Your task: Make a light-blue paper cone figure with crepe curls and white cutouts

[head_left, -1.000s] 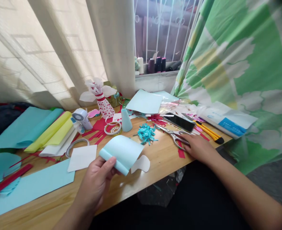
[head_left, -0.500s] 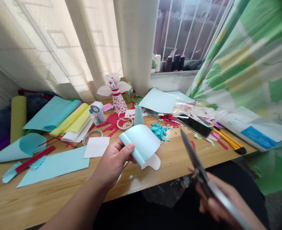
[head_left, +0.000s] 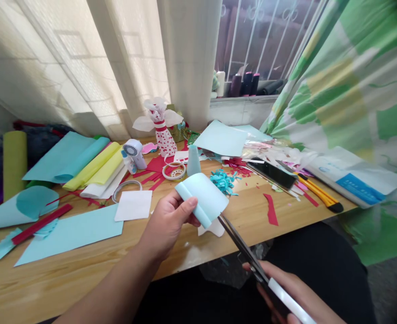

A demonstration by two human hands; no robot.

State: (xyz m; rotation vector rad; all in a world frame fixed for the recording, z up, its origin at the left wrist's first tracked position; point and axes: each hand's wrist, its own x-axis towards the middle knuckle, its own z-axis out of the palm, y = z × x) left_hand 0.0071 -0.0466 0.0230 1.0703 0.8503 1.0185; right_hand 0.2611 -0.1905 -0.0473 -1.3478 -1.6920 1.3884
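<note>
— So, what's new in the head view?
— The scissors are up off the table in the right hand, fingers curled round the handle, blade tips just beside the curled pale blue paper.
— And the left hand?
— Thumb and fingers pinch that paper, held above the wooden table in front of a white paper cutout.
— Any writing?
— Only on the blue label of the white packet, too small to read.
</note>
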